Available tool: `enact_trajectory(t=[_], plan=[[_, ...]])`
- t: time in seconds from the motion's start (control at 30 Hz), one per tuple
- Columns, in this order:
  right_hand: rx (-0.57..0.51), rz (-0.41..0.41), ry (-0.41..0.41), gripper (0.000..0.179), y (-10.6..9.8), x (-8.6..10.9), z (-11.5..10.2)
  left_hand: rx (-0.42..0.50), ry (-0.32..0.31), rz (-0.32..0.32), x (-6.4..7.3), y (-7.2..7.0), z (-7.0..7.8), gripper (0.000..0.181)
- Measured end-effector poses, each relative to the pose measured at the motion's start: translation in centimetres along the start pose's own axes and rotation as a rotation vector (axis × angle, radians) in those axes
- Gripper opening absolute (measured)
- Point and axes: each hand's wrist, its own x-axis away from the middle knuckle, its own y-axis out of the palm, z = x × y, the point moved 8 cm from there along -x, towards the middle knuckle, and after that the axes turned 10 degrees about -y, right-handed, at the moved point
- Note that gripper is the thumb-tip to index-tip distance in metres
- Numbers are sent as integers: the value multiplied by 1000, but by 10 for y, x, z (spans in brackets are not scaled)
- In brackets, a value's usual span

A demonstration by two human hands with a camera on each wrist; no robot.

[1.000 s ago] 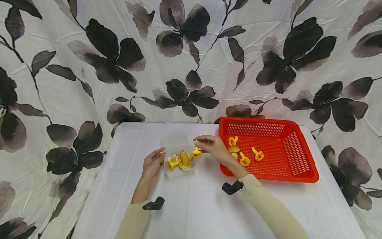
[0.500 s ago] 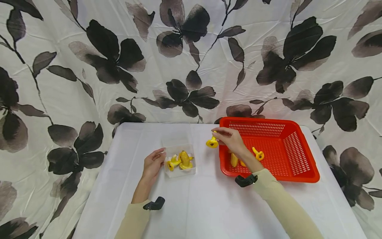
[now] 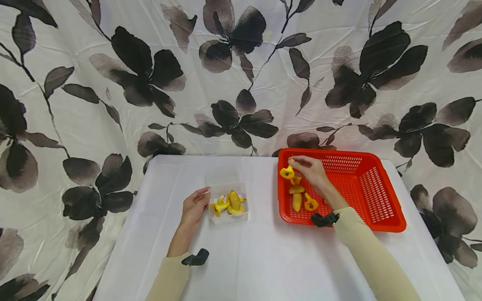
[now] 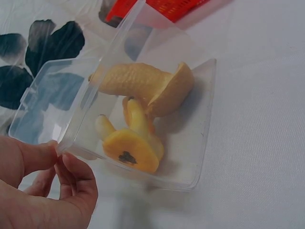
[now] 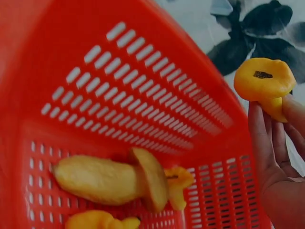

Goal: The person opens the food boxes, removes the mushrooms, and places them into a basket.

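A cloth (image 3: 241,79) with dark flowers covered the far side, behind a white surface (image 3: 233,259). On the right of the surface sat a red basket (image 3: 350,196) with slotted walls. Well apart from it, to the left, stood a clear box (image 3: 226,219), its lid (image 4: 50,102) open. Pale sleeves (image 3: 373,251) reached in from the near side, each wrist bearing a black device (image 3: 325,219).

The left hand (image 3: 193,207) was at the left side of the box, thumb and fingers pinching its edge. The right hand (image 3: 314,171) was over the far left part of the basket, its fingers clamped on the stem of a yellow held mushroom (image 3: 287,172), which was by the far left corner, cap lower than the stem.

In the basket, along the left, lay a thick mushroom (image 3: 297,200), cap to the far side; a yellow mushroom (image 3: 310,202) lay just to its right, and a small mushroom (image 3: 295,180) just beyond its cap. The box held a big mushroom (image 3: 235,202) on the right, a forked mushroom (image 3: 220,205) on the left, and another piece mostly hidden.
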Motion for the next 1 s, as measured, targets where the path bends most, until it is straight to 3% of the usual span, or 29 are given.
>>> enact_trajectory(t=[0.43, 1.0], plan=[[-13, 72, 77, 47, -31, -9, 25, 10, -7, -4, 0, -1, -2, 35], [88, 122, 256, 39, -62, -6, 63, 1, -6, 8, 0, -1, -1, 36]])
